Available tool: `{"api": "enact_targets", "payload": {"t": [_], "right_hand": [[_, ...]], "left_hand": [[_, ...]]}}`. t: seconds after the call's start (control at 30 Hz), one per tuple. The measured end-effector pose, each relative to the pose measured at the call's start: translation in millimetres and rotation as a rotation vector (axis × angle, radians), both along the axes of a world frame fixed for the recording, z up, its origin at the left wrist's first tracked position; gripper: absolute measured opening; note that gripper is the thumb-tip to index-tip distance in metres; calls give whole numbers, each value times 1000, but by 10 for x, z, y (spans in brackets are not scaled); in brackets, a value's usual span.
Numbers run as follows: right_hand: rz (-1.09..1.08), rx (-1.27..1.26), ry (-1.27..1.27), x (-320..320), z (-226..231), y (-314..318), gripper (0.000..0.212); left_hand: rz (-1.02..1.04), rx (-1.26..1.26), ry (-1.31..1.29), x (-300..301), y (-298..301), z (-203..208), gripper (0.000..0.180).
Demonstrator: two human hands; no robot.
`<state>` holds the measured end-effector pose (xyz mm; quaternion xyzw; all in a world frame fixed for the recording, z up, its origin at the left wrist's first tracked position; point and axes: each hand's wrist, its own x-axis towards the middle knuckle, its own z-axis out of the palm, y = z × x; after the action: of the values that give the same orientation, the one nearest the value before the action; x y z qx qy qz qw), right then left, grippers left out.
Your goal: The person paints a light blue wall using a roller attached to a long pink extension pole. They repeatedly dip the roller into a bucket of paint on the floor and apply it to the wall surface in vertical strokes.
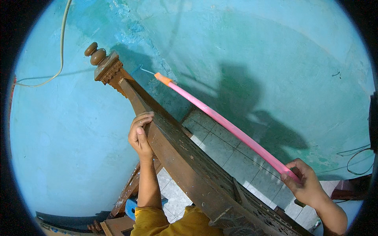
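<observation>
Cable: pale, hanging in a curve against the wall at far left.
Left wall: light blue, behind the knobbed end of the wooden frame.
Knob: turned brown wood, two rounded parts stacked on a carved block, at the frame's upper left end.
Blue object: partly hidden beside the person's arm; its kind cannot be told.
Left grip: bare hand, fingers bent over the edge of the frame below the knob, thumb raised along its side; part-closed, with hold of that edge.
Metal rod: thin, projecting from the upper end of the pole; what lies at its tip is unclear.
Orange socket: joins rod to pole.
Shirt: yellow, at the lower edge.
Wooden frame: brown, scuffed and pale-spotted, tilted from upper left to lower right, in front of the person.
Pole: pink, slanting from the wall corner down to the right, above the frame and apart from it.
Floor: grey-white tiles, beyond the frame.
Shadow: dark, cast on the blue-green wall.
Right grip: bare hand, fingers and thumb closed round the pole's lower end.
Wire: dark loop against the wall at far right.
</observation>
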<state>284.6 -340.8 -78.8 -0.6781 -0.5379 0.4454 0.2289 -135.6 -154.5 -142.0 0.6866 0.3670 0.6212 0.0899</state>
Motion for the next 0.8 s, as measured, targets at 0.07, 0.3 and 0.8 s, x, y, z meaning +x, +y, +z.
{"api": "enact_targets", "payload": {"t": [0.07, 0.3, 0.8], "right_hand": [[-43, 46, 39, -13, 17, -77, 21], [-121, 16, 163, -131, 329, -145, 19], [-66, 155, -3, -233, 365, -117, 38]], "left_hand": [[6, 13, -3, 22, 14, 18, 47], [-7, 24, 26, -7, 8, 44, 45], [2, 15, 48, 12, -41, 93, 40]]}}
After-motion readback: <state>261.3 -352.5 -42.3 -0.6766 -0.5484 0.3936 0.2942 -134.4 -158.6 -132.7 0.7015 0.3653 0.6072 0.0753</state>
